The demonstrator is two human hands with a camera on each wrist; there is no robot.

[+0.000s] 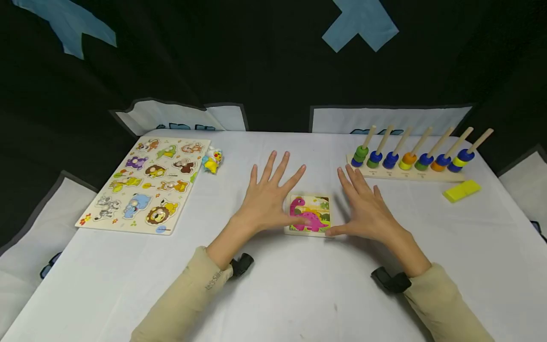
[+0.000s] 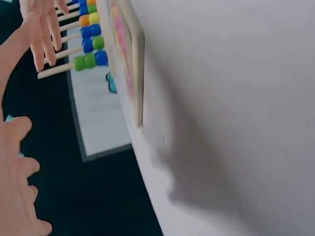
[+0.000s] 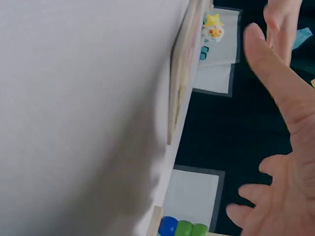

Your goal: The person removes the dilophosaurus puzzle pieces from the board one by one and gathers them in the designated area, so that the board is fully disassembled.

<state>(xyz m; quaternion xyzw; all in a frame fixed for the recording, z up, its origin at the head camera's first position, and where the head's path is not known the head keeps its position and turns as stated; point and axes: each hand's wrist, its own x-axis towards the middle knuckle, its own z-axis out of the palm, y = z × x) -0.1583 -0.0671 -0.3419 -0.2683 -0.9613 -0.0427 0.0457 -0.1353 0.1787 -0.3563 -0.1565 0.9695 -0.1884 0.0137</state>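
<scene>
A small square wooden puzzle (image 1: 311, 209) with a pink dinosaur picture lies flat on the white table, between my two hands. My left hand (image 1: 267, 202) hovers at its left side with fingers spread, the thumb overlapping the picture in the head view. On the other side my right hand (image 1: 367, 209) is spread too, its thumb tip over the puzzle's lower right corner. Both hands hold nothing. In the left wrist view the puzzle's pale edge (image 2: 139, 73) stands out above the hand's shadow; the right wrist view shows that same puzzle edge-on (image 3: 179, 78).
A large animal peg puzzle (image 1: 147, 187) lies at the left, with a small chick-like toy figure (image 1: 212, 159) beside it. At the back right stands a wooden peg counter (image 1: 414, 173) with coloured beads on several pegs. A yellow block (image 1: 462, 191) lies in front of it.
</scene>
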